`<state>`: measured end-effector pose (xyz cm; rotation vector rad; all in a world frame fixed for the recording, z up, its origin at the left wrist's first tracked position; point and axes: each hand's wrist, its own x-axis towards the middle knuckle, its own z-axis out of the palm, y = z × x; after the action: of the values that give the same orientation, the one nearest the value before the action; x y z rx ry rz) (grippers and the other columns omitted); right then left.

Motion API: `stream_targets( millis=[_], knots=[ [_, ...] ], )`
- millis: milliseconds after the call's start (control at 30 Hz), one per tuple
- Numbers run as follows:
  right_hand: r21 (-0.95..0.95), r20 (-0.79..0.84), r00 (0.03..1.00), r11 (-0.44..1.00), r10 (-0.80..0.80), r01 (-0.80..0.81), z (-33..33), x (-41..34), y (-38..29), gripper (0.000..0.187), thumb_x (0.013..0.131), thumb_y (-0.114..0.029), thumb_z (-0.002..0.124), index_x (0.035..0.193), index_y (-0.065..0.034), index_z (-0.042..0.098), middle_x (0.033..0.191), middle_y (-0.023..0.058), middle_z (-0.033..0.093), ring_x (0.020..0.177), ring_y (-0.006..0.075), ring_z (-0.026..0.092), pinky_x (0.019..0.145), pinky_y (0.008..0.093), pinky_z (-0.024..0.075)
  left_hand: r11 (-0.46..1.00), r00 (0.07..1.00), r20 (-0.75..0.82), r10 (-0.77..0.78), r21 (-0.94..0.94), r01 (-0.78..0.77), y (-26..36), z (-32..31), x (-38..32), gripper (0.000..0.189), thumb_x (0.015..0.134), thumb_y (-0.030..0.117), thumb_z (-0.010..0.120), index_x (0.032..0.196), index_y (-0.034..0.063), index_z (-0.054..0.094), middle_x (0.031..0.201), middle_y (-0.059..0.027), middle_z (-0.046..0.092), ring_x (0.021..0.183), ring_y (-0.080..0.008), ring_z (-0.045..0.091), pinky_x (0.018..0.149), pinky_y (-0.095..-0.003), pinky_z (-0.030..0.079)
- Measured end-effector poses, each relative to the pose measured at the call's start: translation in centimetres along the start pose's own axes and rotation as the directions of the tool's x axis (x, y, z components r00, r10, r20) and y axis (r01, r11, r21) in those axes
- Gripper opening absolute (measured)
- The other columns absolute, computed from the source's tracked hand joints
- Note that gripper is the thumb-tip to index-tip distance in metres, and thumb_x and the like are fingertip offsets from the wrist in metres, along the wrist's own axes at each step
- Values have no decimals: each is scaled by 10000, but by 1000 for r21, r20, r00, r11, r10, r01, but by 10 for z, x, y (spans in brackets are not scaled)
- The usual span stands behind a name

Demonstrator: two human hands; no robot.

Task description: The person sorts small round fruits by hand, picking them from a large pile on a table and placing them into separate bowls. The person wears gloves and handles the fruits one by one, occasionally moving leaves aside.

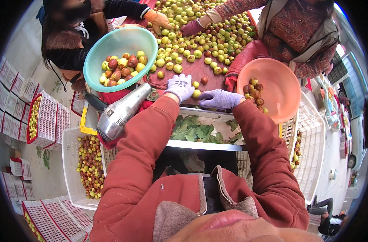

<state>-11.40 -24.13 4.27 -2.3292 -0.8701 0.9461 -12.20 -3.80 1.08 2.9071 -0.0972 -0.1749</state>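
Note:
My left hand (180,87), in a pale lilac glove, lies palm down on the red cloth (190,69), its fingers spread beside a few jujubes (196,84). My right hand (218,99), gloved alike, reaches in from the right with its fingertips close to a yellow-green jujube; whether it grips anything under the palm cannot be told. Beyond both hands a large heap of green and brown jujubes (199,48) covers the cloth. At the left a teal plastic bowl (91,60) holds mixed jujubes. An orange plastic bowl (280,90) at the right holds mostly brown ones.
A metal hair dryer (120,112) lies left of my forearm. Green leaves (199,130) fill a tray (205,146) before me. White crates (69,169) (314,151) flank me, the left one with jujubes. Two co-workers across the table reach into the heap, one with an orange glove (158,20).

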Motion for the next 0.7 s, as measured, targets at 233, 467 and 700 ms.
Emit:
stream_targets(
  millis=[233, 467, 700],
  knots=[
    [89, -76, 993, 993, 86, -79, 26, 0, 11, 499, 945, -438, 554, 1307, -97, 596, 1211, 180, 660, 1121, 322, 638, 953, 419, 490, 997, 997, -12, 74, 33, -74, -4, 9, 5, 580, 893, 419, 550, 1384, 118, 478, 1345, -157, 513, 1246, -364, 507, 1024, -505, 429],
    [-114, -462, 857, 973, -229, 199, 30, 8, 17, 428, 927, -355, 574, 1251, -80, 623, 1096, 198, 684, 1024, 358, 658, 920, 443, 500, 986, 983, -81, 162, 40, -159, -8, 20, 9, 585, 864, 408, 605, 1361, 111, 525, 1376, -192, 504, 1271, -373, 488, 1070, -478, 397],
    [-122, -416, 879, 972, -234, 201, 30, 18, 24, 350, 939, -308, 592, 1142, -31, 658, 1036, 207, 692, 983, 365, 667, 881, 440, 507, 976, 960, -176, 217, 64, -209, -11, 28, 7, 539, 857, 377, 619, 1319, 101, 571, 1324, -186, 550, 1252, -380, 499, 1064, -477, 396]
  ],
)
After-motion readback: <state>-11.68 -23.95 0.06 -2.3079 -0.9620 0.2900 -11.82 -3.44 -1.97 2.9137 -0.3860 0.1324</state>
